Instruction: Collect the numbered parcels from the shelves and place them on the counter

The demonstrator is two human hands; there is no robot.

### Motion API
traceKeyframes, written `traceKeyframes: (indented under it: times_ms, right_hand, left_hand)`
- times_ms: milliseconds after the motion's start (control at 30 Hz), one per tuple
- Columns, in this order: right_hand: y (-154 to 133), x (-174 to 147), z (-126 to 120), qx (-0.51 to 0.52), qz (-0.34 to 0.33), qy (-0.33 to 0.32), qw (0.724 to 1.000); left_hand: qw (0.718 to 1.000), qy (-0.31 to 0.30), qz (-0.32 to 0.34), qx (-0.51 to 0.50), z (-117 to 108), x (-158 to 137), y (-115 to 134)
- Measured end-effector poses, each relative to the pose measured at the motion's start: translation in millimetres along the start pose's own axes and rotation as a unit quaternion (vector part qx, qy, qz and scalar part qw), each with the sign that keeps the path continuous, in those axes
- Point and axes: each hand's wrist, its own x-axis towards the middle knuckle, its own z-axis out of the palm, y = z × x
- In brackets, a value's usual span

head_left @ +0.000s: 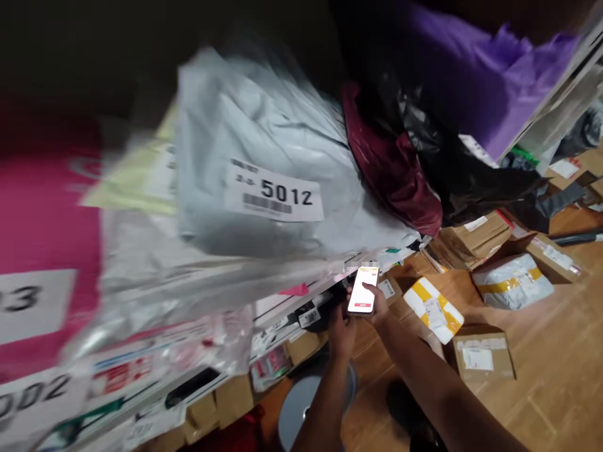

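A smartphone [363, 292] with a bright, mostly white screen is held low in front of me, just beyond the shelf edge. My right hand [378, 306] is closed around its right side, the thumb lying over the screen. At the lower left edge of the phone is my left hand [341, 329], closed against it, with its fingers partly hidden behind the phone. Close by on the left, a grey-white plastic mailer [264, 144] labelled 5012 lies on the shelf.
Dark red [391, 169], black [471, 182] and purple [471, 75] parcel bags fill the shelf's right part. A pink parcel [47, 220] sits at left. On the wooden floor lie a yellow-taped white parcel [434, 310] and cardboard boxes [485, 358]. A round grey object [294, 405] stands below.
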Motion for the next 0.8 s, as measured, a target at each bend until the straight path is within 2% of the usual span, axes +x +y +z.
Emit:
traceKeyframes:
  times_ms: [167, 333, 500, 633, 800]
  right_hand:
    - [-10.2, -10.4, -8.3, 0.021, 0.0, -0.029, 0.999]
    - [-31.7, -18.5, -22.7, 0.026, -0.046, -0.048, 0.997]
    - [-38.9, -16.1, -31.3, 0.002, -0.008, -0.041, 0.999]
    - [-39.9, -9.5, -23.9, 0.007, -0.014, -0.05, 0.999]
    - [-42.6, -6.3, -18.9, 0.011, -0.018, -0.043, 0.999]
  left_hand:
    - [0.996, 0.086, 0.029, 0.007, -0.5, 48.2, 12.2]
    - [0.994, 0.102, 0.018, 0.02, 23.4, 81.2, 26.8]
    - [0.996, 0.084, 0.035, 0.022, 40.3, 81.3, 39.0]
    - [0.996, 0.059, 0.055, 0.026, 39.2, 75.1, 43.8]
    - [0.996, 0.079, 0.032, 0.041, 39.1, 76.3, 42.7]
